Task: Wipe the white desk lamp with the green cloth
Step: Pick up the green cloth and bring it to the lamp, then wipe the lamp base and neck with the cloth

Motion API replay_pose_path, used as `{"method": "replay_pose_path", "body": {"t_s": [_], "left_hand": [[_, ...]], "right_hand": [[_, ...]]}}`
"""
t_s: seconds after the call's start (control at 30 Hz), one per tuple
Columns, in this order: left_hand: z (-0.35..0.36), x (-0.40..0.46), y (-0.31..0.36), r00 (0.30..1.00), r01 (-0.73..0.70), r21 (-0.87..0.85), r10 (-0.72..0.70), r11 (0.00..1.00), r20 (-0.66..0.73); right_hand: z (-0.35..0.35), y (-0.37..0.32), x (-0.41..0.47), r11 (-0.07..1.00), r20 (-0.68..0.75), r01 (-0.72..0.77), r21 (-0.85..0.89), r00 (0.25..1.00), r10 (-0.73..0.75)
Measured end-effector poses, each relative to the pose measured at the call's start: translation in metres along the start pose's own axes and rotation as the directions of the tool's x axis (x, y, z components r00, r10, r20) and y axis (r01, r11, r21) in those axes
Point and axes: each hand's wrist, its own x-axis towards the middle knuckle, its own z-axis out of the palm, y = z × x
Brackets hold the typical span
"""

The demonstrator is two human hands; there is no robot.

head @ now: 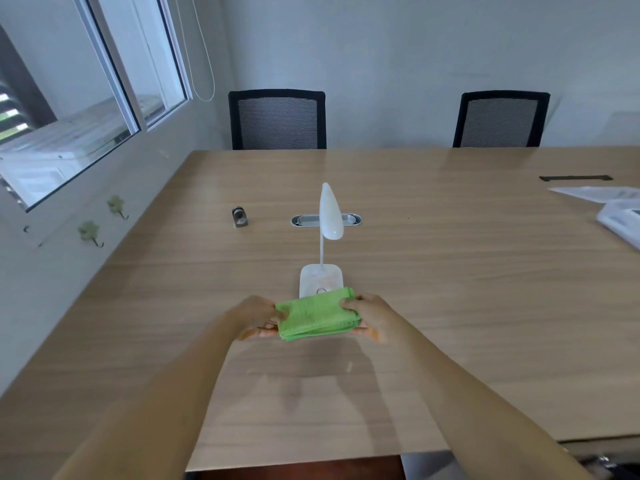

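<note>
The white desk lamp point(322, 277) stands upright in the middle of the wooden table point(450, 289), its thin neck rising to a long oval head point(330, 213). A folded green cloth point(317, 315) is held just above the table in front of the lamp's flat base and covers the base's near edge. My left hand point(258, 317) grips the cloth's left side. My right hand point(372, 315) grips its right side. Neither hand touches the lamp.
A small grey metal object point(239, 216) sits to the lamp's far left. An oval cable slot point(304, 220) lies behind the lamp. White papers point(620, 209) rest at the right edge. Two black mesh chairs point(277, 121) stand at the far side. A window wall runs along the left.
</note>
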Motion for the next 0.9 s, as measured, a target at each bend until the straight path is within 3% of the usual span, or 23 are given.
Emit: {"method": "replay_pose_path", "body": {"t_s": [0.1, 0.23, 0.37, 0.47, 0.53, 0.6, 0.67, 0.7, 0.77, 0.83, 0.9], "left_hand": [[0.012, -0.004, -0.003, 0.999, 0.035, -0.124, -0.036, 0.992, -0.006], [0.028, -0.004, -0.006, 0.999, 0.049, -0.223, -0.047, 0.974, 0.015], [0.044, -0.002, -0.011, 0.994, 0.076, -0.259, -0.053, 0.963, 0.095], [0.049, 0.002, -0.015, 0.986, 0.082, -0.2, -0.049, 0.976, 0.162], [0.046, 0.007, -0.017, 0.992, 0.036, -0.112, -0.022, 0.993, 0.127], [0.036, 0.018, -0.022, 0.991, -0.09, 0.171, 0.105, 0.981, -0.081], [0.023, 0.029, -0.03, 0.917, -0.112, 0.587, 0.311, 0.802, -0.25], [0.018, 0.033, -0.035, 0.885, -0.103, 0.725, 0.395, 0.681, -0.245], [0.012, 0.04, -0.047, 0.82, -0.141, 0.888, 0.554, 0.439, -0.144], [0.011, 0.049, -0.061, 0.768, -0.221, 0.949, 0.64, 0.223, 0.028], [0.012, 0.056, -0.07, 0.751, -0.277, 0.952, 0.648, 0.128, 0.131]], "right_hand": [[0.006, 0.012, -0.001, 0.938, -0.081, -0.038, 0.344, 0.994, 0.069], [0.019, 0.026, -0.005, 0.704, 0.009, -0.003, 0.71, 1.0, -0.006], [0.037, 0.042, -0.004, 0.7, 0.115, -0.013, 0.714, 0.988, -0.099], [0.039, 0.042, -0.002, 0.746, 0.082, 0.043, 0.665, 0.988, -0.13], [0.03, 0.031, -0.002, 0.81, -0.022, 0.108, 0.577, 0.993, -0.117], [0.015, 0.02, 0.001, 0.9, -0.168, 0.161, 0.404, 0.981, -0.1], [-0.002, 0.009, 0.007, 0.98, -0.286, 0.166, 0.108, 0.949, -0.129], [-0.009, 0.004, 0.01, 0.986, -0.318, 0.158, -0.06, 0.933, -0.169], [-0.019, -0.003, 0.016, 0.915, -0.318, 0.166, -0.369, 0.902, -0.291], [-0.024, -0.004, 0.029, 0.775, -0.284, 0.187, -0.604, 0.858, -0.428], [-0.026, 0.002, 0.042, 0.617, -0.224, 0.199, -0.762, 0.813, -0.538]]}}
